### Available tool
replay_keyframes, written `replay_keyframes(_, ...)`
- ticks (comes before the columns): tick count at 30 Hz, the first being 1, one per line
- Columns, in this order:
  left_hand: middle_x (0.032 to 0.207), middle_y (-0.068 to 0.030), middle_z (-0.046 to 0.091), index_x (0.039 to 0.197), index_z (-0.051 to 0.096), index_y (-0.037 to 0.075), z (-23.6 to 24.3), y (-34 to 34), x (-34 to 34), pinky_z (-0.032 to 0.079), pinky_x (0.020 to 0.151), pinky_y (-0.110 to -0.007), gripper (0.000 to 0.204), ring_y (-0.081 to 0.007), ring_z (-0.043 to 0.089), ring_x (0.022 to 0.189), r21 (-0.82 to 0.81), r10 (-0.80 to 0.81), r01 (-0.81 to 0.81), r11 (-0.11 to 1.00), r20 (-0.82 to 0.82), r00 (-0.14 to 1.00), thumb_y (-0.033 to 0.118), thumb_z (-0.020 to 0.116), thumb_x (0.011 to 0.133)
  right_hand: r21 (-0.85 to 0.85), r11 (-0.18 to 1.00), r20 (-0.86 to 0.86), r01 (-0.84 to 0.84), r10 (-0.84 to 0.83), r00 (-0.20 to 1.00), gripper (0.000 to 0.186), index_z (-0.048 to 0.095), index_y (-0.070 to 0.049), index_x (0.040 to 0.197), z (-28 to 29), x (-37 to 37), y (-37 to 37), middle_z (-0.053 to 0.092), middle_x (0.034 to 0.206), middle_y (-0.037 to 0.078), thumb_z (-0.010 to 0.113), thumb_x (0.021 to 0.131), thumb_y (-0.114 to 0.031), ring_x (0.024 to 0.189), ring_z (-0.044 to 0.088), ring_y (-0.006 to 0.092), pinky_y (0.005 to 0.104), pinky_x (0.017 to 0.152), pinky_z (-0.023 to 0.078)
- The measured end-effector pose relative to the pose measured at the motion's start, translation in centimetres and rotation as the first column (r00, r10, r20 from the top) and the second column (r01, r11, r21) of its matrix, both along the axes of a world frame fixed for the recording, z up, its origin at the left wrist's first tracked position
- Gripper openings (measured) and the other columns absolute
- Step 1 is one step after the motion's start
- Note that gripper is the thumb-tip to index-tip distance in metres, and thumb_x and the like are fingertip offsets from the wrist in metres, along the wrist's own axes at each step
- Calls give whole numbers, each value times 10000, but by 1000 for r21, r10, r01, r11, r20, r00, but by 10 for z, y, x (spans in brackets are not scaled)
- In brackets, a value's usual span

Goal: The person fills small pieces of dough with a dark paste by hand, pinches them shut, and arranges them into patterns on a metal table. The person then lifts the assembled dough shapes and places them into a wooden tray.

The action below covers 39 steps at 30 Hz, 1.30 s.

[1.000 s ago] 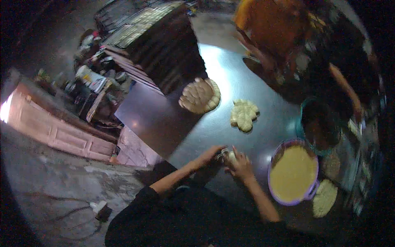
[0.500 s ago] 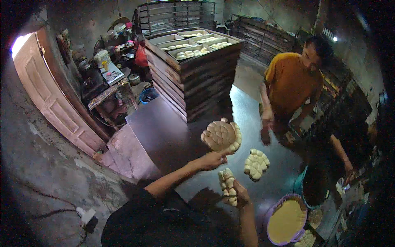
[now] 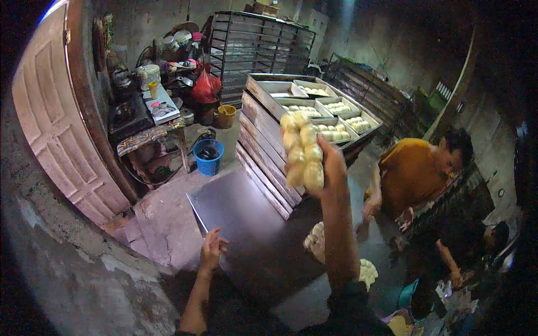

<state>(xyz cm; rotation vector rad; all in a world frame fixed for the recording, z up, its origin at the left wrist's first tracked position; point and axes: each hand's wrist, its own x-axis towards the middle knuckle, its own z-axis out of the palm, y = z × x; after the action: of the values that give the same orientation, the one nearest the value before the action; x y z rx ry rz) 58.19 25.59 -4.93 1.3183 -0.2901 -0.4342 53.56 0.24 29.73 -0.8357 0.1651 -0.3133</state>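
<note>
- A strip of joined dough balls is held raised in the right hand, ahead of the body and just right of the view's middle.
- The strip is gripped along its right edge, with fingers wrapped behind it; fingertips can be glimpsed at its left side.
- The 2 rows of balls are run almost upright in the view, the long axis being tilted slightly, its top toward the left.
- By contrast, the dough rows in the top tray of the wooden stack are laid more sideways.
- The near side of that tray is overlapped by the strip; whether contact is made cannot be told.
- The left hand is placed well apart, lower and to the left, over the metal table, with nothing held and fingers loosely parted.
- The stack is thus faced more closely by the right hand.
- 2 other dough pieces are partly hidden by the right forearm.
</note>
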Motion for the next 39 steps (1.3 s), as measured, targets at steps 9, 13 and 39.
replay_keyframes(9,836,-78,641,1263,537,25,-100,81,-2,477,622,-264,374,-127,590,684,171,411,-466,868,281,867,293,470,1012,-97,914,-141,395,-405,903,296,560,-115,995,55,285,-175,616,961,109,347,888,-291,840,632,312,590,755,488)
replay_keyframes(13,852,-76,643,1242,543,25,-67,119,-7,475,639,-256,345,-122,586,677,223,480,-457,861,-61,875,274,489,1009,-206,859,-359,468,-511,781,480,442,-31,1274,38,320,-141,510,1271,182,387,898,-324,1132,533,383,727,931,315)
replay_keyframes(39,1554,-226,203,1346,459,-66,232,-241,63,50,1162,-564,510,-350,125,1466,377,-594,-676,633,797,-112,69,476,855,-966,200,-245,-164,-908,340,309,684,-44,1083,-250,-337,59,587,1249,216,478,990,-253,1122,582,370,421,931,448)
